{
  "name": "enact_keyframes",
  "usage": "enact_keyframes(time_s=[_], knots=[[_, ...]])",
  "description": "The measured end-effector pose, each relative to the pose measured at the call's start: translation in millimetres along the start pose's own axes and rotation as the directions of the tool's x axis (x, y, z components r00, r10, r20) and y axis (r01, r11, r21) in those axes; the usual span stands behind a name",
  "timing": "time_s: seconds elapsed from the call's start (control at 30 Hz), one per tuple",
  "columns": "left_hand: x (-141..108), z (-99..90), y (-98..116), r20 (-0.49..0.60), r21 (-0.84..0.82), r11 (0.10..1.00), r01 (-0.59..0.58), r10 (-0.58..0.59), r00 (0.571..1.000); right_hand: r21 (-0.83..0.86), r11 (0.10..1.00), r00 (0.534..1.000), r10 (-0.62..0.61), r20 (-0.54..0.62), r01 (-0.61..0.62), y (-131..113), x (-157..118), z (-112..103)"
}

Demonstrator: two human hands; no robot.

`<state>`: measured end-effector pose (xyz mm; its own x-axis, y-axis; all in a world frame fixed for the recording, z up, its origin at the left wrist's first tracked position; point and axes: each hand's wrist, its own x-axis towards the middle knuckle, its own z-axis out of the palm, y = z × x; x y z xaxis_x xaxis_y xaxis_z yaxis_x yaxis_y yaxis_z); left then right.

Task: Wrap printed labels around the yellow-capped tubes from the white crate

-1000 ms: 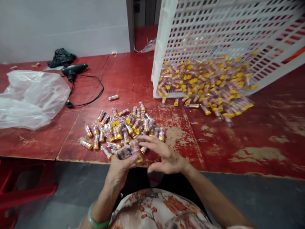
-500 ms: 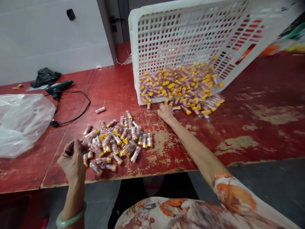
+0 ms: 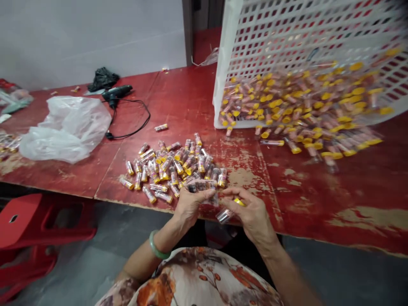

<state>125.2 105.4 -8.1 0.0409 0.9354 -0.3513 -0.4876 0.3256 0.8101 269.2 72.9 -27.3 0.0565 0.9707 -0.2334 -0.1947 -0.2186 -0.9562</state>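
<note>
Closest to the camera, the person's two bare hands are working together just in front of a loose pile of clear yellow-capped tubes. The left hand, wearing a green bangle, is curling its fingers around a small bundle of tubes. The right hand is pinching a single tube between thumb and fingertips, though blur makes the exact grip hard to judge. A red plastic stool is standing below and left of the pile. Beyond the pile on the left, a crumpled clear plastic bag is lying near a hot glue gun with a black cord. Farther right of the pile, a tilted white perforated crate is resting on the worn red table, with many more tubes spilling beneath it.
</note>
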Motion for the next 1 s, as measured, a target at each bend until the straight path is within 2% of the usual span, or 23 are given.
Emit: enact_keyframes(time_s=[0.1, 0.17, 0.27, 0.37, 0.47, 0.53, 0.6, 0.67, 0.73, 0.83, 0.93, 1.0], knots=[[-3.9, 0.3, -4.6, 0.008, 0.014, 1.0, -0.022, 0.022, 1.0, -0.162, 0.981, 0.994, -0.111, -0.016, 0.107, -1.0, -2.3, 8.3], [-7.4, 1.3, -6.1, 0.009, 0.022, 1.0, -0.013, 0.013, 1.0, -0.181, 0.971, 0.988, -0.155, 0.005, 0.153, -0.4, 0.5, 6.8], [-13.5, 2.3, -4.4, 0.041, 0.005, 0.998, 0.06, -0.06, 0.997, -0.138, 0.986, 0.995, -0.088, 0.046, 0.093, 3.0, 6.0, -0.5], [-18.9, -0.1, 0.6, 0.075, 0.019, 0.981, 0.194, -0.195, 0.978, -0.106, 0.994, 0.997, 0.01, 0.083, -0.001, 5.3, 11.4, -5.3], [-21.0, -6.6, 4.1, 0.07, 0.052, 0.961, 0.271, -0.274, 0.959, -0.141, 0.99, 0.989, 0.04, 0.145, -0.02, 2.3, 15.1, -5.1], [-20.2, -10.8, 4.7, 0.034, 0.049, 0.969, 0.243, -0.245, 0.969, -0.199, 0.979, 0.984, 0.002, 0.179, 0.034, -2.1, 15.4, -6.2], [-18.5, -13.1, 4.7, -0.026, 0.028, 0.985, 0.168, -0.167, 0.986, -0.224, 0.967, 0.979, -0.083, 0.187, 0.125, -6.1, 12.8, -11.4], [-16.8, -12.9, 4.7, -0.086, -0.009, 0.997, 0.074, -0.074, 0.993, -0.173, 0.966, 0.97, -0.161, 0.184, 0.193, -8.3, 5.3, -20.3], [-15.9, -10.8, 4.7, -0.121, -0.044, 0.998, 0.033, -0.038, 0.992, -0.105, 0.963, 0.955, -0.227, 0.193, 0.25, -8.8, -7.2, -28.8], [-16.4, -5.7, 3.7, -0.154, -0.098, 0.994, 0.048, -0.063, 0.986, -0.18, 0.883, 0.898, -0.408, 0.163, 0.434, -8.2, -29.5, -30.9], [-18.4, 0.4, 1.8, -0.149, -0.152, 0.984, 0.093, -0.116, 0.982, -0.357, 0.68, 0.756, -0.641, 0.135, 0.64, -6.4, -43.9, -19.0], [-20.1, 4.0, 0.6, -0.117, -0.174, 0.977, 0.12, -0.142, 0.983, -0.429, 0.546, 0.65, -0.747, 0.141, 0.72, -4.3, -46.2, -9.9]])
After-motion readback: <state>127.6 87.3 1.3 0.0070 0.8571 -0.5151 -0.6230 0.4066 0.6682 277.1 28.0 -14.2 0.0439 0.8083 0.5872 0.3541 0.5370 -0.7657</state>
